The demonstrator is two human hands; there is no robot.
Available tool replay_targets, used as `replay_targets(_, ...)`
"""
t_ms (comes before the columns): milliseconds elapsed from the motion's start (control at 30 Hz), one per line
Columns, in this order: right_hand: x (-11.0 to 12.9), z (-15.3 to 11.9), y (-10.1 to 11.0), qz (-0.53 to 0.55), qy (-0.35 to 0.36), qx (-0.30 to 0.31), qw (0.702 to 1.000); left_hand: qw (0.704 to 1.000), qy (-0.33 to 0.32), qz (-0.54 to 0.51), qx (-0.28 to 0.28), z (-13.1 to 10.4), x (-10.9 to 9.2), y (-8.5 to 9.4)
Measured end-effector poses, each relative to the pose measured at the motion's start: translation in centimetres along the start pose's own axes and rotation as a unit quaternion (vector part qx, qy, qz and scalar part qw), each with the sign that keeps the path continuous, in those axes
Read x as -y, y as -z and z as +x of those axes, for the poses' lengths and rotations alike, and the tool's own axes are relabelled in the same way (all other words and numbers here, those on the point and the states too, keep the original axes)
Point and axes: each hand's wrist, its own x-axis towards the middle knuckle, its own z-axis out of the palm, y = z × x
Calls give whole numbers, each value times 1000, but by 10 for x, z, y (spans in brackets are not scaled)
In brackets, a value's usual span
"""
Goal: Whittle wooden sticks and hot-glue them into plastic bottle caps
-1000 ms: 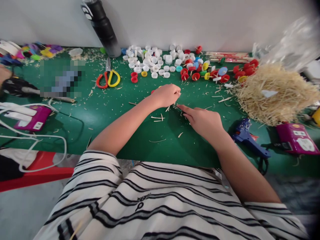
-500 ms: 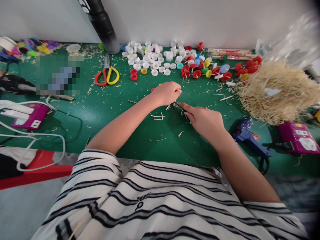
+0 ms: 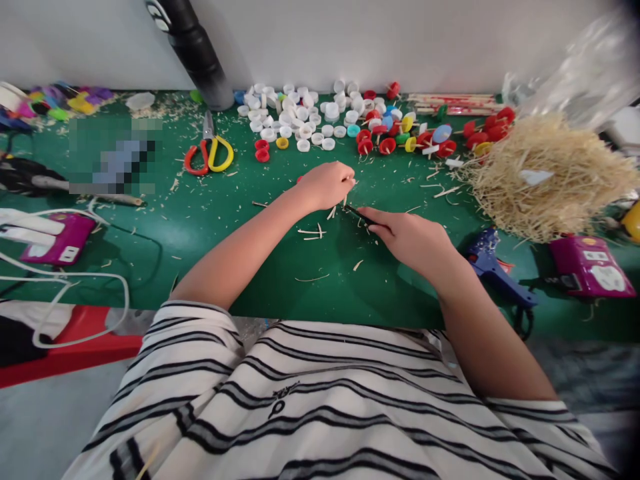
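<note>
In the head view my left hand [image 3: 330,185] is closed in a pinch over the middle of the green table [image 3: 260,267]. A short pale strip [image 3: 345,199] sticks out below its fingertips. My right hand [image 3: 405,235] is closed round a thin dark tool [image 3: 359,215], whose tip points left, just below the left fingertips. Whether the tip touches the strip is too small to tell. Several pale slivers [image 3: 314,232] lie below the left hand. A red piece [image 3: 299,179] shows partly behind the left wrist.
White bottle caps [image 3: 303,113] and red caps with sticks [image 3: 387,145] lie at the back. Scissors [image 3: 209,155] and a black bottle [image 3: 200,63] stand or lie back left. Right are a straw heap [image 3: 550,193], blue glue gun [image 3: 500,270] and purple box [image 3: 593,265].
The whole view has shifted slightly, so most table items appear a little further left. Both hands keep nearly the same pose and hold.
</note>
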Motion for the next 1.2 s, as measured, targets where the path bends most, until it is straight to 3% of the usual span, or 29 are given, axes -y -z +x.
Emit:
replay_targets(200, -7, -5, 2, -24, -8, 8, 1000, 1000, 9, 1, 2, -3, -4, 1)
replay_targets(500, -1, 5, -4, -44, 15, -44, 998, 1000, 25, 1, 8, -3, -4, 5)
replay_targets(800, 9, 6, -3, -38, -3, -24, 999, 1000, 6, 6, 3, -2, -2, 2)
replay_targets(1200, 1, 2, -7, 1, -2, -12, 1000, 1000, 8, -9, 16, -3, 0, 3)
